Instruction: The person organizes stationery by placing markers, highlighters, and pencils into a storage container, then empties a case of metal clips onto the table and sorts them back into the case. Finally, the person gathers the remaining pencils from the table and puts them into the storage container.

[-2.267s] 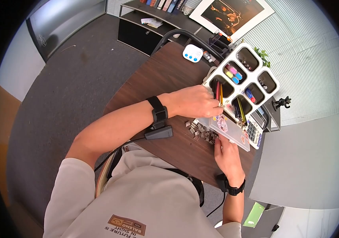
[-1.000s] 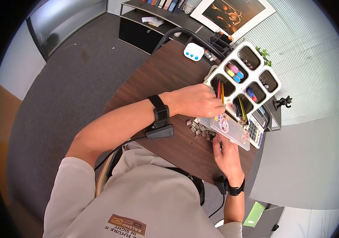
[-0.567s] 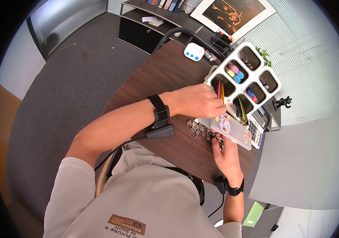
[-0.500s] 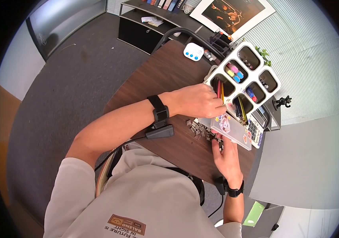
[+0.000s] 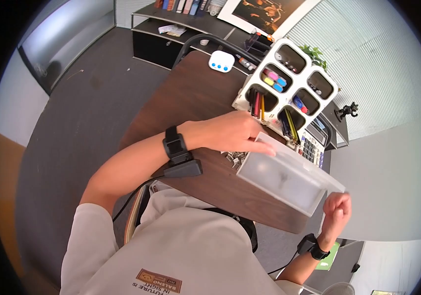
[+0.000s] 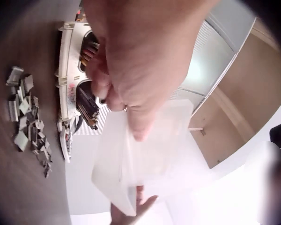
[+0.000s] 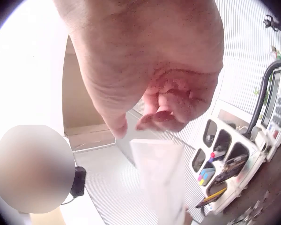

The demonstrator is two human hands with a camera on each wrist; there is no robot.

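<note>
My left hand (image 5: pixel 232 132) grips a frosted, clear plastic case (image 5: pixel 284 182) at its left end, thumb laid along the edge. The case is tilted above the table's right side, its hollow inner side facing me. In the left wrist view the thumb presses on its wall, and the other fingers bend behind. My right hand (image 5: pixel 337 209) is just beyond the case's right end. The right wrist view shows its fingers curled, with nothing between them and the case end (image 7: pixel 159 173) close below the fingertips. Small silvery metal pieces (image 6: pixel 28 115) lie heaped on the table, partly hidden by the case.
A white desk organizer (image 5: pixel 273 93) with pens, pencils and highlighters stands behind the case. Right of it is a calculator (image 5: pixel 311 150). A white device with blue buttons (image 5: pixel 221 61) sits at the table's (image 5: pixel 186 88) far edge. A chair back (image 5: pixel 210 39) stands behind.
My right hand has left the metal pieces and moved right, past the case's end. The case has turned: its stickered face is out of sight and its hollow inside shows. The head view has shifted.
</note>
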